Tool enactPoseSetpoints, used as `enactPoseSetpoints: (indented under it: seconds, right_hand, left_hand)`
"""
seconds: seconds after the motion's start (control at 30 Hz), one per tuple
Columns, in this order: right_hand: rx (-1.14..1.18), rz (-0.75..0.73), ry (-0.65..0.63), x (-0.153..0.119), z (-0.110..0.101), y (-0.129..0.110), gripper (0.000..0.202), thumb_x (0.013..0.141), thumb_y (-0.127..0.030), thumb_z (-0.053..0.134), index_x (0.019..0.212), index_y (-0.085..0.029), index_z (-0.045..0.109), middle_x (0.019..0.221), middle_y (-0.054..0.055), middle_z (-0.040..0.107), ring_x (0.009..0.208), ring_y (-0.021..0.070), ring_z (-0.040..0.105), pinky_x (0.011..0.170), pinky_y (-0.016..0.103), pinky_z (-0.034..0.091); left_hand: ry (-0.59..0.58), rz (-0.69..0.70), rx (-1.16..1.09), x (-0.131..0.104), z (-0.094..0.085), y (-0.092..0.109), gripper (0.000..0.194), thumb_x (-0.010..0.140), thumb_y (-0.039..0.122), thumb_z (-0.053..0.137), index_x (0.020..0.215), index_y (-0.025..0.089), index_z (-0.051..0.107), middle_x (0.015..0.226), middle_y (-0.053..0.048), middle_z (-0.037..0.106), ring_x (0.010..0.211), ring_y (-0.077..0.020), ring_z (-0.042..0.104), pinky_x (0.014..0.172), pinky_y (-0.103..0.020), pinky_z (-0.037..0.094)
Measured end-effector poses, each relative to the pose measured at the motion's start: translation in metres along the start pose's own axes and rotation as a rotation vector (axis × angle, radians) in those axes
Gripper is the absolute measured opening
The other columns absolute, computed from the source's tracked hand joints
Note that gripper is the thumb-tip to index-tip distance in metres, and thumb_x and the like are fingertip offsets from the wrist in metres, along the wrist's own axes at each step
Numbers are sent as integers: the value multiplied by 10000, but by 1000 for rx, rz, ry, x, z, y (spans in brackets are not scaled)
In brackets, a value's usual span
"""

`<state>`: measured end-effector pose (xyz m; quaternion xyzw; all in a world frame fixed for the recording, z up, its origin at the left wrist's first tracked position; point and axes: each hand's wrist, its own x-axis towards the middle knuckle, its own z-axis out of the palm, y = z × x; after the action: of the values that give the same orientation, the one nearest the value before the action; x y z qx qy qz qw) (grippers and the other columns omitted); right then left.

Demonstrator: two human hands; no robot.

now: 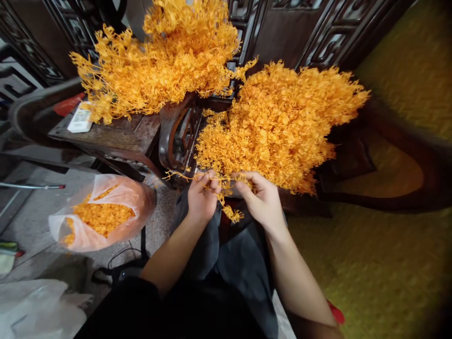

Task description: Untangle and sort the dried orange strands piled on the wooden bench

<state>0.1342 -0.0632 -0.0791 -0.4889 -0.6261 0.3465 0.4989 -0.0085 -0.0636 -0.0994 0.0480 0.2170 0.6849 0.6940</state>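
One orange sprig (pixel 226 184), thin-stemmed with curled tufts, held across the front of the lap, its bare stem extending to the left and a tuft hanging down between the hands; its middle is partly covered by fingers. Left hand (pixel 205 194): fingers curled, clenched on the stem. Right hand (pixel 260 197): thumb and fingertips pinching the tufted end, the exact contact blurred. Just beyond the hands, one large orange heap (pixel 278 127) on dark carved wooden furniture (pixel 176 136), hiding most of the surface beneath. Farther left, a second orange heap (pixel 158 70), cut off by the top edge; beside it, a white device (pixel 80 117), its markings too small to read, and a red item (pixel 68 104), partly hidden. On the floor (pixel 164 207), left of the legs, an open pinkish plastic bag (pixel 141 202) containing orange pieces, its depth not visible. Lower left, whitish plastic sheeting (pixel 35 306), cut off by the frame. Lower right, a red object (pixel 335 312), mostly behind the right forearm, unidentifiable.
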Motion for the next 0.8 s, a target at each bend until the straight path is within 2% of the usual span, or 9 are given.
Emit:
enactPoseSetpoints:
  seconds: [0.07,0.17,0.23,0.33,0.4,0.5,0.6,0.7,0.8]
  right_hand:
    - [-57,-116,178,11,-3,-5,283,925,-415,722,780,-202,606,661,-31,512,592,110,498,563,257,416]
    - [221,-216,635,29,-26,-9,272,954,-395,645,803,-240,481,652,-60,487,472,87,428,448,229,340]
    - [381,-199,754,32,-45,-7,238,949,-363,630,827,-252,458,674,-58,559,392,76,384,374,222,255]
    - [246,33,449,18,-56,2,160,951,-354,663,999,-206,624,737,-6,679,390,76,406,365,226,266]
    - [66,151,149,3,-48,7,360,997,-381,613,1303,-192,645,734,-11,676,440,92,449,424,234,359]
    - [-121,80,-104,-12,-27,7,460,1032,-395,565,1452,-213,612,791,8,671,619,142,584,621,296,511]
    - [-163,-37,-197,-10,-12,-2,452,937,-421,729,1331,-201,707,862,35,678,790,193,653,777,351,546]
    - [-171,-116,-213,-7,-7,-15,216,945,-373,727,1074,-206,773,815,32,669,739,182,638,720,332,522]
    - [-159,-124,-45,-14,-14,-37,207,984,-325,669,817,-215,720,767,37,644,706,173,608,674,327,489]
  left_hand:
    - [9,3,5,-1,1,-3,354,793,52,720,783,201,399,842,8,546,573,-53,480,516,-177,359]
    - [47,23,-15,2,1,-3,329,806,30,677,767,197,397,818,5,526,556,-53,453,511,-181,347]
    - [70,31,-33,5,0,0,312,816,25,655,763,193,398,807,9,507,554,-50,447,527,-183,363]
    - [78,-13,-21,7,0,5,296,837,36,639,760,191,398,819,8,503,551,-47,427,534,-188,364]
    - [80,-27,-4,7,0,7,301,839,45,643,752,189,394,822,7,499,552,-49,411,531,-193,358]
    - [58,-14,1,4,0,8,299,831,56,663,749,188,408,824,5,494,568,-55,406,536,-197,360]
    - [50,-12,24,1,1,6,306,829,79,693,746,186,418,833,1,495,586,-62,413,538,-202,360]
    - [84,3,93,3,3,5,337,849,107,700,730,188,395,812,3,476,589,-72,398,533,-215,350]
    - [149,49,92,10,5,5,374,879,72,658,713,190,344,774,7,448,573,-76,364,513,-221,307]
